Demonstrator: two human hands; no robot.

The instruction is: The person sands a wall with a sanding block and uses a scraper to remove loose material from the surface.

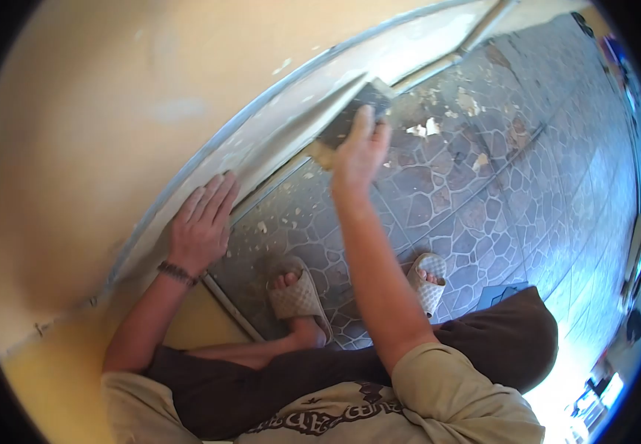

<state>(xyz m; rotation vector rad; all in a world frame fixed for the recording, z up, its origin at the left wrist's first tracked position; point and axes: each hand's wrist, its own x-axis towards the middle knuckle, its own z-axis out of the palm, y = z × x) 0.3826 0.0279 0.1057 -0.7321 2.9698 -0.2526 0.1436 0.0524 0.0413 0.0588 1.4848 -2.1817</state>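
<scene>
My left hand lies flat on the pale lower strip of the wall, fingers stretched out and close together, with a dark bracelet at the wrist. My right hand holds a dark, flat rectangular block, its thumb side on top and light material showing at both ends. The block is against or very near the lower wall, above the floor edge; exact contact cannot be made out. A grey raised line runs along the wall above both hands.
Stone-patterned floor with pale flakes stretches right. My sandalled feet stand below the hands. A narrow ledge edges the wall's foot. A grey-blue flat item lies beside my knee. Assorted objects stand along the far right edge.
</scene>
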